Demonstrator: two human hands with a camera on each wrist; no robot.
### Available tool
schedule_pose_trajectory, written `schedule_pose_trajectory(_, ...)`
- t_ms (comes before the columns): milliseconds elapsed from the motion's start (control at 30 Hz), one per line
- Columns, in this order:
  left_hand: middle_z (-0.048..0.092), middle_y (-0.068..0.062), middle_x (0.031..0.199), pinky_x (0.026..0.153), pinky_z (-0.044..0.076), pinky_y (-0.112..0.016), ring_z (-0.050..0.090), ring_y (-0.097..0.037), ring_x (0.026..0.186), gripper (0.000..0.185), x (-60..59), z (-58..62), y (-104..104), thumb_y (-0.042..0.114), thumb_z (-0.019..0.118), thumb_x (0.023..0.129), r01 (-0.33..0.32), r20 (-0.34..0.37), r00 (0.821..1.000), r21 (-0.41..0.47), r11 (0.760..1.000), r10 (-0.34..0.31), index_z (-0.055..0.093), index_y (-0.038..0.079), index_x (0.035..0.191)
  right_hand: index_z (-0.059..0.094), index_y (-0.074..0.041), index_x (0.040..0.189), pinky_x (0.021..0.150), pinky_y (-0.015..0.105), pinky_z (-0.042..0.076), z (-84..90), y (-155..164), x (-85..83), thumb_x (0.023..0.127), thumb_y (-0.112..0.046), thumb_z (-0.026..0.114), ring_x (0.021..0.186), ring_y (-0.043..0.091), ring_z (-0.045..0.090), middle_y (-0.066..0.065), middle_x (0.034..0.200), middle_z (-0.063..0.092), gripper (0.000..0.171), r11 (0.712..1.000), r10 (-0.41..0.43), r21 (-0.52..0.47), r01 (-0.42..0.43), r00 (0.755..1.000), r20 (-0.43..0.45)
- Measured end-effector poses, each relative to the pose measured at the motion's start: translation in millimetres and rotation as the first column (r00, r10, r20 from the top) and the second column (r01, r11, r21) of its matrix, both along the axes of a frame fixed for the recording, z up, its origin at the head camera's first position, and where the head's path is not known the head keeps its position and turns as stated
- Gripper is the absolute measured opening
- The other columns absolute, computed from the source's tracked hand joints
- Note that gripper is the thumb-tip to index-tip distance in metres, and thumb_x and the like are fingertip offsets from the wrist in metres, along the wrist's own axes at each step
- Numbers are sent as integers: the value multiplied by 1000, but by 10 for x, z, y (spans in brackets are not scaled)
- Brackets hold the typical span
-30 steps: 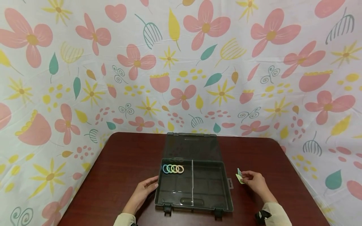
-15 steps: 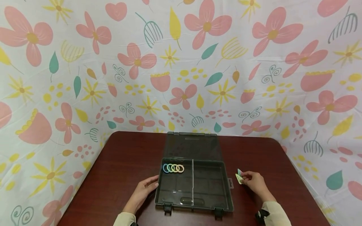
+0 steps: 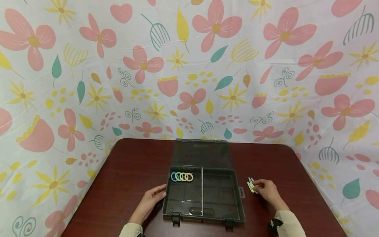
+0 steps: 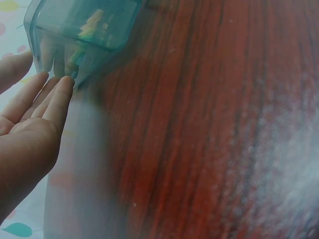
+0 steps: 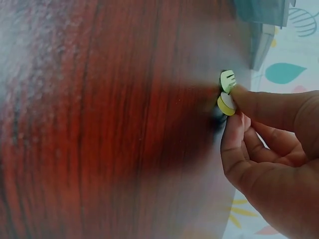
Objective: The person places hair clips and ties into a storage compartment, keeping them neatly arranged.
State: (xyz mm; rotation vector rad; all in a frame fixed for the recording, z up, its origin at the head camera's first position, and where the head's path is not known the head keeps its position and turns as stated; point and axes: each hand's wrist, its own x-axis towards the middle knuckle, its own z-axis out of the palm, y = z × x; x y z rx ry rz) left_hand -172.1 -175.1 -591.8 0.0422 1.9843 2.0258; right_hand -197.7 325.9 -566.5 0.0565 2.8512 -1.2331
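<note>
A dark see-through plastic box [image 3: 204, 214] lies open on the brown table, its lid [image 3: 201, 153] laid back. Several pastel rings [image 3: 182, 177] sit in a row at the back of its left compartment; the right compartment looks bare. My left hand [image 3: 158, 195] rests on the table with straight fingers [image 4: 59, 97] touching the box's left wall [image 4: 75, 30]. To the right of the box, my right hand [image 3: 259, 187] pinches a small bunch of pastel clips [image 3: 251, 185]. The right wrist view shows green and yellow clips [image 5: 227, 92] between thumb and fingers.
The dark red table [image 3: 127, 171] ends at a flowered cloth backdrop [image 3: 189, 65] on the far side and both flanks. The box's latches [image 3: 175, 220] stick out at its near edge, and a small tab [image 3: 241, 192] juts from its right wall.
The clips in my right hand have closed together and shifted slightly lower. My left hand and the box have stayed put.
</note>
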Motion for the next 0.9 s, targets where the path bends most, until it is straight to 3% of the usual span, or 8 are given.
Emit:
schedule_pose_trajectory(233,41,-24,145,105,40,-44,43,-37,131,53,4,-4,1,21,62,96,0,6,1000,-4,1000,0,46,-3,140,67,9,98,56,27,47,-19,5,-19,87,3,63,72,19,61,16,85,67,13,999,-14,42,15,999,-37)
schedule_pose_trajectory(633,42,-23,145,104,42,-42,43,-35,131,53,2,0,0,21,62,95,5,-11,1000,-9,1000,-5,47,-3,140,64,9,95,58,32,45,-8,24,-41,91,-2,60,69,18,54,12,82,63,12,997,-43,62,44,999,-8)
schedule_pose_trajectory(900,41,-24,145,104,42,-43,44,-36,131,54,11,0,-2,22,63,95,7,-10,1000,-18,1000,-7,47,-3,140,63,12,95,58,31,42,42,2,-28,92,-2,57,68,20,51,18,84,62,15,996,-69,59,69,998,-1)
